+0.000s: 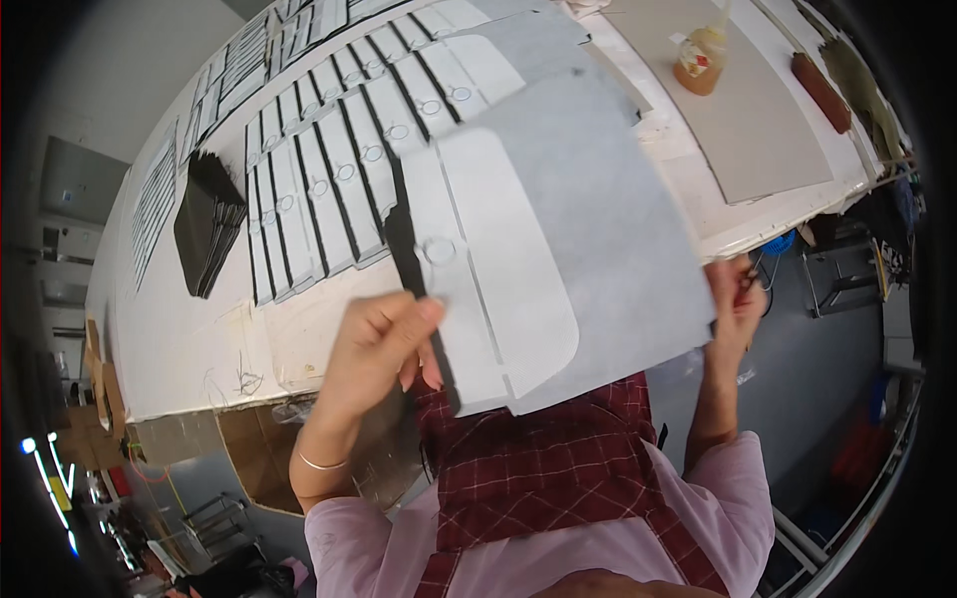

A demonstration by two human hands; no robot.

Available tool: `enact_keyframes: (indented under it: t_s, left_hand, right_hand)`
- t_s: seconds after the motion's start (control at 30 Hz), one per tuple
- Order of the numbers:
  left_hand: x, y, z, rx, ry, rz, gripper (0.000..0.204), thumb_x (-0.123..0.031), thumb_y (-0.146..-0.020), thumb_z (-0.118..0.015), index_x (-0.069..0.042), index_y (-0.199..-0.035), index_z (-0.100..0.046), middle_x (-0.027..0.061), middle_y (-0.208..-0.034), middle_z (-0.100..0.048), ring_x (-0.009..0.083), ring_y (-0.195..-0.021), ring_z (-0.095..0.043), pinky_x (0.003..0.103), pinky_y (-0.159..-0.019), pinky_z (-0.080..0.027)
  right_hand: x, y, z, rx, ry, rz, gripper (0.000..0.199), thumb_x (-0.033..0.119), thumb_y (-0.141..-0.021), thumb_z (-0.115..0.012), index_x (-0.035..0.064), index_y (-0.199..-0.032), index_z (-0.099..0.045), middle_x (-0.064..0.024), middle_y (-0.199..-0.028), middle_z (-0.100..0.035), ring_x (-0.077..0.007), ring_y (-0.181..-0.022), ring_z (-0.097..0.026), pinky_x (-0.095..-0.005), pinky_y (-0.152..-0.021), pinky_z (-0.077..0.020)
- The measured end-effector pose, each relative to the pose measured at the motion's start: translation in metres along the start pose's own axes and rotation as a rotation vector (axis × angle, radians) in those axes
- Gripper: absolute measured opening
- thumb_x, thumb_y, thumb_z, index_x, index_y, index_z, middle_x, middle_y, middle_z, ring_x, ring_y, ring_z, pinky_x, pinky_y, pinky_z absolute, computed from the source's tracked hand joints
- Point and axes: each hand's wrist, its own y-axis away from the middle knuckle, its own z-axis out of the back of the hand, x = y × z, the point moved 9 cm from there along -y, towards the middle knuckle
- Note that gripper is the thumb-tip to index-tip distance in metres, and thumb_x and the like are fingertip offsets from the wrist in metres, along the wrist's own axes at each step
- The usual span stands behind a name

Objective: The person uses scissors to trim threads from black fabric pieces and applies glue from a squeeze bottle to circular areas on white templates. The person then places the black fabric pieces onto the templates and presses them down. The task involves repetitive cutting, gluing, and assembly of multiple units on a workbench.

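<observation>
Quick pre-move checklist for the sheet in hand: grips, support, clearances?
1. Left hand on grey-and-white sheet: ok, at its dark left edge.
2. Right hand gripping: cannot tell; at the right edge, blurred.
3. Sheet fully on table: not ok, lower part extends past the near edge, over the apron.
4. Black stack clear of sheet: ok, apart, to the left.
5. Bottle clear: ok, on the board.
6. Sheet's underside: cannot tell, hidden.

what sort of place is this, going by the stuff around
Probably a workshop for making flat goods by hand: a broad white worktable bears rows of matching black-edged white panels and a stack of dark pieces, and a bottle of amber liquid stands on a grey board.
</observation>
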Motion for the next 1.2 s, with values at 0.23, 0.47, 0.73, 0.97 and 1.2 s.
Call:
enact_keyframes:
  t_s: [0.23, 0.47, 0.73, 0.97, 1.2]
  left_hand:
    - [-0.011, 0.024, 0.042, -0.475, -0.701, -0.326, 0.008, -0.006, -0.088, -0.072, -0.001, -0.095, -0.070, 0.0051, -0.081, -0.069, 0.0116, -0.070, -0.062, 0.024, -0.053, -0.044]
    - [-0.014, -0.033, 0.013, -0.196, -0.801, -0.516, 0.012, -0.006, -0.083, -0.074, -0.002, -0.092, -0.068, 0.0070, -0.080, -0.061, 0.0197, -0.073, -0.056, 0.029, -0.060, -0.045]
    - [0.000, -0.038, 0.036, -0.307, -0.508, -0.245, 0.007, -0.005, -0.088, -0.069, -0.001, -0.092, -0.064, 0.0053, -0.079, -0.056, 0.0167, -0.072, -0.055, 0.028, -0.062, -0.045]
    - [0.000, -0.033, 0.017, -0.180, -0.710, -0.423, 0.007, -0.005, -0.089, -0.069, -0.001, -0.090, -0.063, 0.0047, -0.080, -0.055, 0.0157, -0.072, -0.054, 0.027, -0.062, -0.045]
    - [0.020, -0.035, 0.035, -0.163, -0.248, -0.199, 0.011, -0.009, -0.095, -0.064, -0.001, -0.099, -0.058, 0.0021, -0.080, -0.053, 0.0127, -0.072, -0.050, 0.026, -0.067, -0.044]
  right_hand:
    - [0.096, -0.015, -0.050, 0.263, 0.105, 0.479, 0.028, 0.006, -0.094, -0.063, 0.0069, -0.071, -0.048, -0.0047, -0.070, -0.065, -0.0042, -0.053, -0.049, -0.0209, -0.048, -0.0337]
    - [0.143, 0.050, -0.186, 0.882, 0.417, 1.113, 0.027, 0.022, -0.073, -0.076, 0.0080, -0.081, -0.055, -0.0065, -0.107, -0.069, -0.0131, -0.051, -0.060, -0.0295, -0.045, -0.0478]
    - [0.132, 0.064, -0.222, 1.048, 0.511, 1.128, 0.023, 0.025, -0.079, -0.071, 0.0080, -0.081, -0.056, -0.0107, -0.124, -0.067, -0.0097, -0.046, -0.057, -0.0256, -0.042, -0.0452]
    - [0.126, 0.064, -0.224, 1.052, 0.494, 1.100, 0.019, 0.022, -0.080, -0.069, 0.0081, -0.079, -0.056, -0.0114, -0.127, -0.066, -0.0096, -0.045, -0.055, -0.0255, -0.042, -0.0452]
    - [0.127, 0.064, -0.223, 1.019, 0.461, 1.109, 0.017, 0.020, -0.079, -0.067, 0.0090, -0.076, -0.055, -0.0103, -0.129, -0.065, -0.0093, -0.045, -0.055, -0.0254, -0.042, -0.0451]
